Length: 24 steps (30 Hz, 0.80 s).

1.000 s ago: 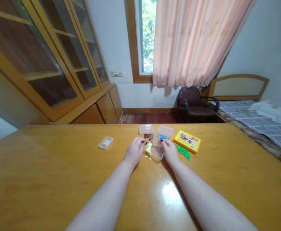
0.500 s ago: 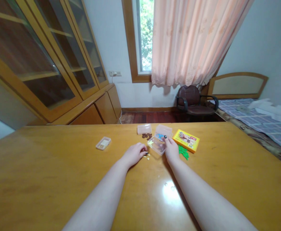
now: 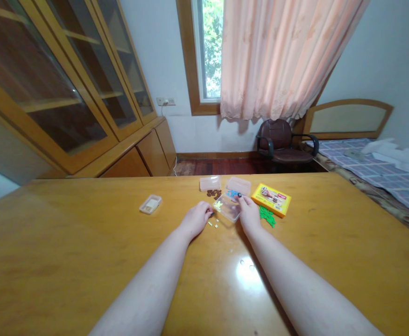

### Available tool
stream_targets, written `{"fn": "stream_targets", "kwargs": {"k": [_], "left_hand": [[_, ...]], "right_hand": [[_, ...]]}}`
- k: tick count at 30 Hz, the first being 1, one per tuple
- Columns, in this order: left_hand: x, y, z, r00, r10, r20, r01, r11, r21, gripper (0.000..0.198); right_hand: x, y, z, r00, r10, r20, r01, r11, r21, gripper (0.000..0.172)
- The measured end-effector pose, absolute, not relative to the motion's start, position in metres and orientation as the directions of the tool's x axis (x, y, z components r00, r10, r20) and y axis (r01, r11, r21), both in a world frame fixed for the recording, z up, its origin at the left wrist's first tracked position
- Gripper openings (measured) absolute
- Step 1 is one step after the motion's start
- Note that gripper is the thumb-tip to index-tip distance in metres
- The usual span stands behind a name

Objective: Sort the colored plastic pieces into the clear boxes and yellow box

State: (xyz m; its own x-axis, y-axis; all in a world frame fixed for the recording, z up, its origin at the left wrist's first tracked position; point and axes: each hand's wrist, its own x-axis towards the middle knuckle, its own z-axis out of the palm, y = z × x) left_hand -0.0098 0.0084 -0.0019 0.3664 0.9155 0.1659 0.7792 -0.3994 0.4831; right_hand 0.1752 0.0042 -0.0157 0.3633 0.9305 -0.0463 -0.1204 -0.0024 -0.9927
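Note:
My right hand (image 3: 248, 212) grips the right side of a clear plastic box (image 3: 229, 212), tilted just above the table. Pale yellow pieces (image 3: 218, 206) lie at the box's left end. Beside that end is my left hand (image 3: 200, 217), its fingers pinched together; whatever they hold is too small to make out. Several loose pale yellow bits (image 3: 216, 226) are on the table below the left fingertips. Behind the box lie small brown pieces (image 3: 214, 193) and blue pieces (image 3: 231, 194). Green pieces (image 3: 267, 217) are spread to the right of my right hand.
A yellow printed carton (image 3: 271, 199) lies at the right. Two clear containers (image 3: 210, 183) (image 3: 238, 185) stand at the back, and a small clear box (image 3: 150, 204) with pale contents sits at the left. Beyond the wooden table (image 3: 85, 242) is an office chair (image 3: 278, 140).
My left hand has risen slightly from the loose yellow bits toward the box's left end. My right hand keeps its grip on the box. The whole view has shifted a little.

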Motion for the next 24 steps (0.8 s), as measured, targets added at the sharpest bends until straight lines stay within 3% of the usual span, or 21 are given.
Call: {"fn": "stream_targets", "kwargs": {"k": [3, 7, 10, 13, 17, 24], "left_hand": [[-0.014, 0.008, 0.004, 0.182, 0.917, 0.354, 0.725, -0.369, 0.582, 0.010], [-0.017, 0.002, 0.013, -0.034, 0.847, 0.531, 0.705, -0.356, 0.613, 0.011], [-0.013, -0.001, 0.014, 0.112, 0.855, 0.506, 0.681, -0.437, 0.587, 0.012], [-0.008, -0.001, 0.013, 0.274, 0.868, 0.413, 0.670, -0.481, 0.566, 0.019], [-0.009, 0.001, 0.013, 0.258, 0.900, 0.350, 0.701, -0.424, 0.574, 0.014], [-0.010, 0.004, 0.007, 0.387, 0.874, 0.294, 0.677, -0.486, 0.552, 0.010]], "right_hand": [[0.176, 0.005, -0.016, 0.362, 0.931, -0.048, -0.115, -0.006, -0.993, 0.042], [0.173, 0.004, -0.018, 0.280, 0.960, 0.000, 0.004, -0.001, -1.000, 0.034], [0.171, 0.003, -0.019, 0.228, 0.972, 0.055, 0.082, 0.037, -0.996, 0.029], [0.171, 0.004, -0.019, 0.234, 0.972, 0.010, -0.027, 0.017, -0.999, 0.031], [0.174, 0.006, -0.018, 0.328, 0.941, -0.086, -0.178, -0.028, -0.984, 0.037], [0.174, 0.004, -0.014, 0.381, 0.920, -0.095, -0.195, -0.021, -0.981, 0.038]]}}
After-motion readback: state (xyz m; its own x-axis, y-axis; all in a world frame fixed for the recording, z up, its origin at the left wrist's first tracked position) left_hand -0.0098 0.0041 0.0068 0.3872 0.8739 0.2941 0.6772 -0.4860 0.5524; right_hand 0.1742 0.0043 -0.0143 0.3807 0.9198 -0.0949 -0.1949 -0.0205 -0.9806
